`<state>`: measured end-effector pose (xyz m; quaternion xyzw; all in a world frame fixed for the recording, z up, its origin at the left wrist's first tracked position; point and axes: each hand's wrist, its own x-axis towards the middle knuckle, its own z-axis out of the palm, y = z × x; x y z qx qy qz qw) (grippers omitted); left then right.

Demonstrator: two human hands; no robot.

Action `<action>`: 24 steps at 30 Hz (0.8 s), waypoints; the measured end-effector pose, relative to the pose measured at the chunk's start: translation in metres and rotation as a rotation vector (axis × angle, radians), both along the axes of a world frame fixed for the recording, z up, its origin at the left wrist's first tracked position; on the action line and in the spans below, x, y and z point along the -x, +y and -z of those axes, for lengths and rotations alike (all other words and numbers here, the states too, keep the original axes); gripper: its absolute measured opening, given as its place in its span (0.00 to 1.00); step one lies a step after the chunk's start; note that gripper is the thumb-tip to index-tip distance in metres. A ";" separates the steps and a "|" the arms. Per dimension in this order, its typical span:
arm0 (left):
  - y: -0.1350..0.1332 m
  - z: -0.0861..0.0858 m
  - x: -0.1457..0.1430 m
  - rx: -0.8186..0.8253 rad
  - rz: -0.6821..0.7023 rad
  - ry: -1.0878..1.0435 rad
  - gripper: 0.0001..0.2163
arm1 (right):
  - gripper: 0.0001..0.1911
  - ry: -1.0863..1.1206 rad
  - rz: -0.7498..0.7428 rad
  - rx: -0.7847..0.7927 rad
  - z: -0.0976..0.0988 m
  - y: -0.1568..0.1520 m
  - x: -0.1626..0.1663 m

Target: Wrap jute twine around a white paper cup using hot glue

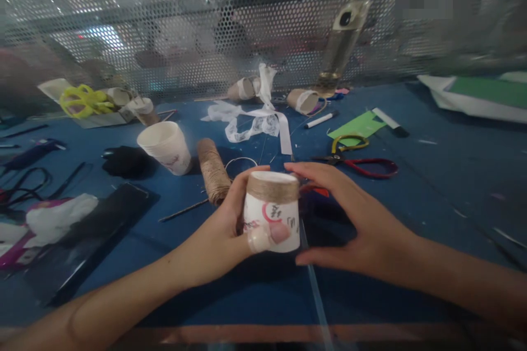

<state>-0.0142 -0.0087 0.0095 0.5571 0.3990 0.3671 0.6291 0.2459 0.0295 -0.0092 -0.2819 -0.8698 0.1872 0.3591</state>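
A white paper cup [274, 211] with printed marks is held upside down above the table, brown twine wound around its upper end. My left hand [242, 219] grips it from the left, its thumb, with a bandage on it, pressed across the front. On the other side my right hand [349, 214] curves beside the cup with thumb and fingers apart, not closed on it. Just behind my left hand lies a spool of brown twine [213, 170]. Below my right hand a clear glue stick [316, 296] runs toward the table's front edge; its far end is hidden.
A stack of paper cups [164, 145] leans left of the spool. Red-and-yellow-handled scissors [349, 159] lie right, near green paper [356, 126]. White lace [255, 126], twine-wrapped cups [303, 101] and a bottle [341, 38] stand behind. A dark box [99, 236] lies left; a perforated metal screen [185, 38] closes the back.
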 end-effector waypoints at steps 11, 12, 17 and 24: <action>0.010 -0.026 0.019 -0.726 -0.088 0.728 0.28 | 0.46 0.238 -0.210 0.256 -0.014 -0.013 -0.006; 0.013 -0.030 0.020 -0.761 -0.154 0.880 0.28 | 0.46 0.262 -0.236 0.304 -0.013 -0.014 -0.008; 0.021 -0.035 0.021 -0.659 -0.176 1.518 0.27 | 0.51 0.210 -0.266 0.324 -0.013 -0.014 -0.010; 0.020 -0.024 0.020 -0.657 -0.110 1.473 0.22 | 0.53 0.083 -0.320 0.203 -0.021 -0.013 -0.006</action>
